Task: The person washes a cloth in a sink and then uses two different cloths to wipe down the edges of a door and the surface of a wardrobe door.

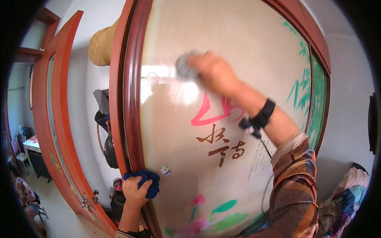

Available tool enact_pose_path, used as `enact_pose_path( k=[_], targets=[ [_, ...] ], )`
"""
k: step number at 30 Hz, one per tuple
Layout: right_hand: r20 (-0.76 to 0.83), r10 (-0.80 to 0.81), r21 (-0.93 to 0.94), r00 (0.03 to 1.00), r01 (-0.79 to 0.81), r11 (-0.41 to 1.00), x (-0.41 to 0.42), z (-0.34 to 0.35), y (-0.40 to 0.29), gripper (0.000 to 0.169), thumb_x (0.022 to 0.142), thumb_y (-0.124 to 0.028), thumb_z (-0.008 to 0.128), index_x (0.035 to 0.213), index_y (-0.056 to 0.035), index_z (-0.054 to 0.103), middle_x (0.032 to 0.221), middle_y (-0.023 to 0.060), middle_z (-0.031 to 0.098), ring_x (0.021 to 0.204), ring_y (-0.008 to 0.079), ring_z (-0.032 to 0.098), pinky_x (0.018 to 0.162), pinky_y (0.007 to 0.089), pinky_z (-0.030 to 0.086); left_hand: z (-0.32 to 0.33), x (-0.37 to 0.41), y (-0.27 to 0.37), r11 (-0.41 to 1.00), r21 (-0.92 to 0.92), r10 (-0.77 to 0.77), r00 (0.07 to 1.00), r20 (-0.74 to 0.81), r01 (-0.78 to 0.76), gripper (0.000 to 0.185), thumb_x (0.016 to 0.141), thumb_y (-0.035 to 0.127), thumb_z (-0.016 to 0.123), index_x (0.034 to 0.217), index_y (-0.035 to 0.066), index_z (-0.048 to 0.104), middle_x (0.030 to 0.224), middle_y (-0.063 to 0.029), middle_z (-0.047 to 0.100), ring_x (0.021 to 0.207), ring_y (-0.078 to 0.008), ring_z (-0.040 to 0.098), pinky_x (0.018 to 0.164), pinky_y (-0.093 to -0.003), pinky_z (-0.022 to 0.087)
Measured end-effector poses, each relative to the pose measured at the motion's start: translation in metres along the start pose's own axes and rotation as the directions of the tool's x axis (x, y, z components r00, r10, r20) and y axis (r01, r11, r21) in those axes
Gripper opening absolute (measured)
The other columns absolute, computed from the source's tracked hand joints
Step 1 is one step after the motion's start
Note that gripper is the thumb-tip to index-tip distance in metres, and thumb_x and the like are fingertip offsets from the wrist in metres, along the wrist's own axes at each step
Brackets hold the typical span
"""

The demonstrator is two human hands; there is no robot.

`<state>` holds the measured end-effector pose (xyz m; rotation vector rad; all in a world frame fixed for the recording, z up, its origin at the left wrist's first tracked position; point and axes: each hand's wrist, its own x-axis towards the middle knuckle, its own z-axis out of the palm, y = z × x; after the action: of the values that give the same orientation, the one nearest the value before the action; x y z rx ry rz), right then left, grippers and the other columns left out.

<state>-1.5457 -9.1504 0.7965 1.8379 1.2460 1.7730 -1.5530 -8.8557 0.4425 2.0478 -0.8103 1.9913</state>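
Note:
A tall sliding wardrobe door panel with painted characters, flowers and bamboo fills the middle of the view. On its upper part my right hand holds a grey wad, perhaps a cloth or scrubber, blurred by motion. A black strap with a small device and a cable is round my right wrist. Low on the left, my left hand grips a blue cloth against the door's dark red frame. Just right of that cloth, a small torn sticker clings to the panel.
An orange-brown room door stands ajar at the left. Between it and the wardrobe hang a tan hat and a dark bag. A person sits in the room beyond. Clothes or bedding are heaped at the lower right.

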Motion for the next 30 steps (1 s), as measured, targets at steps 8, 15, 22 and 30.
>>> enact_pose_path(
  k=[8, 15, 22, 30],
  targets=[
    [-0.382, 0.809, -0.308, 0.447, -0.887, 0.345, 0.026, -0.108, 0.217, 0.046, 0.079, -0.015, 0.054, 0.124, -0.0218, 0.061, 0.123, 0.0119, 0.060, 0.115, 0.0336, 0.054, 0.094, 0.0413, 0.045, -0.011, 0.003, 0.007, 0.991, -0.128, -0.034, 0.999, 0.000, 0.034, 0.037, 0.058, 0.019, 0.071, 0.095, 0.023, 0.069, 0.094, -0.0035, 0.057, 0.084, -0.0250, 0.056, 0.070, -0.0396, 0.042],
    [-0.436, 0.410, -0.408, 0.801, -0.583, 0.703, 0.063, -0.062, 0.170, 0.046, 0.077, 0.000, 0.049, 0.117, -0.0160, 0.063, 0.115, 0.0095, 0.064, 0.100, 0.0343, 0.055, 0.094, 0.0404, 0.044, -0.016, 0.009, 0.009, 0.989, -0.144, -0.027, 0.999, -0.047, 0.020, 0.032, 0.060, 0.018, 0.067, 0.092, 0.022, 0.070, 0.092, -0.0035, 0.058, 0.082, -0.0245, 0.057, 0.067, -0.0384, 0.042],
    [0.046, -0.340, 0.123, 0.939, 0.332, 0.935, 0.014, 0.025, -0.055, 0.048, 0.060, 0.007, 0.057, 0.105, -0.0052, 0.063, 0.127, 0.0146, 0.056, 0.102, 0.0324, 0.057, 0.091, 0.0410, 0.047, -0.006, 0.005, 0.002, 0.995, -0.089, -0.038, 0.998, -0.044, 0.034, 0.029, 0.068, 0.019, 0.063, 0.096, 0.024, 0.069, 0.095, -0.0010, 0.058, 0.082, -0.0208, 0.057, 0.068, -0.0352, 0.041],
    [-0.130, -0.124, -0.126, 0.984, 0.108, 0.986, 0.057, 0.008, 0.053, 0.051, 0.065, 0.014, 0.051, 0.112, -0.0034, 0.062, 0.120, 0.0194, 0.059, 0.102, 0.0395, 0.057, 0.093, 0.0430, 0.046, -0.005, 0.004, 0.005, 0.997, -0.068, -0.046, 0.999, -0.009, 0.045, 0.028, 0.067, 0.019, 0.064, 0.094, 0.026, 0.069, 0.095, -0.0008, 0.058, 0.082, -0.0197, 0.057, 0.068, -0.0348, 0.041]
  ],
)
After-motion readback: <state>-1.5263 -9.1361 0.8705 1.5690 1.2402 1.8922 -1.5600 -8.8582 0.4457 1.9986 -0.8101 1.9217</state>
